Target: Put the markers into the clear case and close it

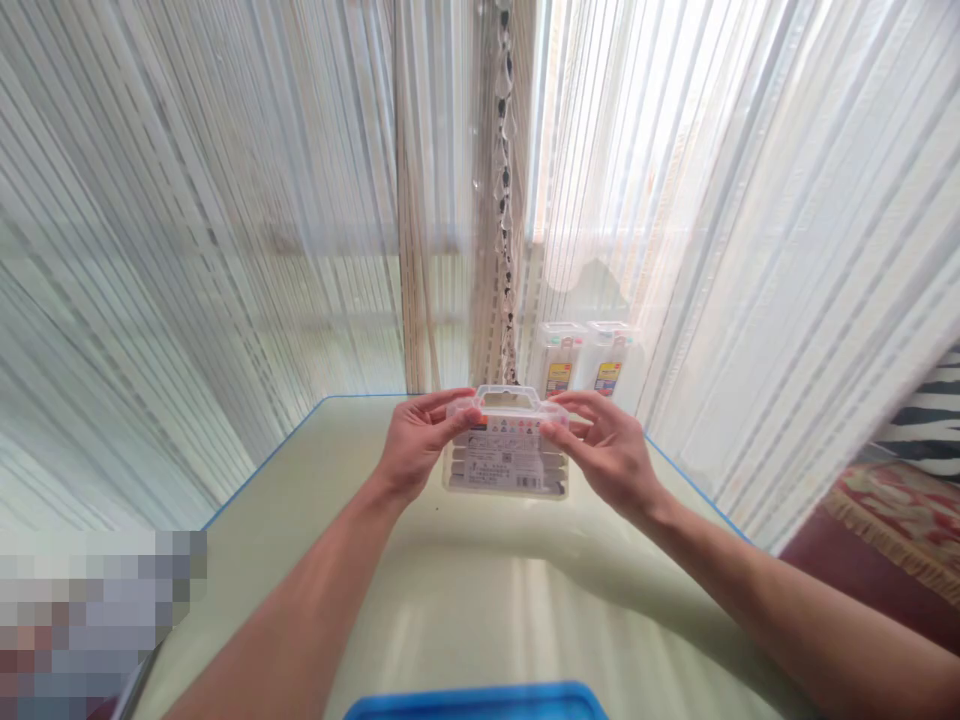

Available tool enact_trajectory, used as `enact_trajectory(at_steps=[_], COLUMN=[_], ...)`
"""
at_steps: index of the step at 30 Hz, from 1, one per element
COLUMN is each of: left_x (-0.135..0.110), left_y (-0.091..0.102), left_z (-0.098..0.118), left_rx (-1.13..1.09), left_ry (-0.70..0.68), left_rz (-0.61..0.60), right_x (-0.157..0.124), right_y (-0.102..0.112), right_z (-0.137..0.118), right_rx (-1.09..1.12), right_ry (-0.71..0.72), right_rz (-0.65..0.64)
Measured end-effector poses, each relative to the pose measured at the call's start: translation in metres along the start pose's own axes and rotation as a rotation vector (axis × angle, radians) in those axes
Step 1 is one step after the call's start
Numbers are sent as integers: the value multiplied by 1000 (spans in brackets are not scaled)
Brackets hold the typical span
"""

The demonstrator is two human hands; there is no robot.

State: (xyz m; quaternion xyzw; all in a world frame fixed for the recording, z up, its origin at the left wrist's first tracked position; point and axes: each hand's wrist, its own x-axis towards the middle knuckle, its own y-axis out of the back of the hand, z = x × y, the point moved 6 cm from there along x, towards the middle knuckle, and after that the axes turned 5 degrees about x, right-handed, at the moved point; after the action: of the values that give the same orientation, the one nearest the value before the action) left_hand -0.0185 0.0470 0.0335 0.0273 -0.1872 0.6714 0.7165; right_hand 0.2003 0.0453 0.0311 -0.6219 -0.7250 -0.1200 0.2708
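Note:
A clear plastic case [506, 455] with a carry handle on top and a printed label on its face stands on the pale green table [480, 600], near its far end. My left hand [416, 440] grips the case's upper left corner, thumb and fingers closed on it. My right hand [607, 445] grips the upper right corner the same way. Both forearms reach forward over the table.
Two more clear cases [589, 360] with coloured labels stand upright behind, against the sheer striped curtains [750, 250]. A blue plastic edge [480, 703] shows at the near bottom. A patterned rug [900, 510] lies at the right. A blurred patch covers the lower left.

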Motion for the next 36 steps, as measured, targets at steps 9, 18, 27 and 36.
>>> enact_trajectory(at_steps=[9,18,27,36], left_x=[0,0,-2,0], left_y=[-2,-3,-7,-14], left_z=[-7,-7,-7,-22], left_rx=[33,43,40,-67], left_ry=[0,-16,-9,190], left_rz=[5,14,12,-35], right_x=[7,5,5,2], right_y=[8,8,9,4], right_z=[7,11,5,5], right_rx=[-33,13,-71,-88], right_ry=[-86,-114,-32,119], right_rz=[9,1,10,-66])
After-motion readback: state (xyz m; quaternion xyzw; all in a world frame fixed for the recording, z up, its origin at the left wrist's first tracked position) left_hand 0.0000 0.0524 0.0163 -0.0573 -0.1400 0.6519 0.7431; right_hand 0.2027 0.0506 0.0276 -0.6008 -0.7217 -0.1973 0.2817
